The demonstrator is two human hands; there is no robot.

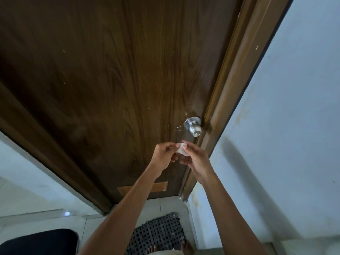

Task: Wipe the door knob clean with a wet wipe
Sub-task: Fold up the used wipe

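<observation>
A round silver door knob (pixel 193 126) sticks out of the dark brown wooden door (pixel 114 74), close to its right edge. Just below the knob, both my hands hold a small folded white wet wipe (pixel 181 149) between them. My left hand (pixel 164 155) pinches the wipe's left edge with fingertips. My right hand (pixel 195 161) grips its right side, thumb on top. The wipe sits a short way under the knob and does not touch it.
The brown door frame (pixel 237 85) runs beside the knob, with a pale wall (pixel 294 116) to the right. A dark perforated mat (pixel 158 234) lies on the tiled floor under my bare feet. A black object (pixel 42 242) sits at bottom left.
</observation>
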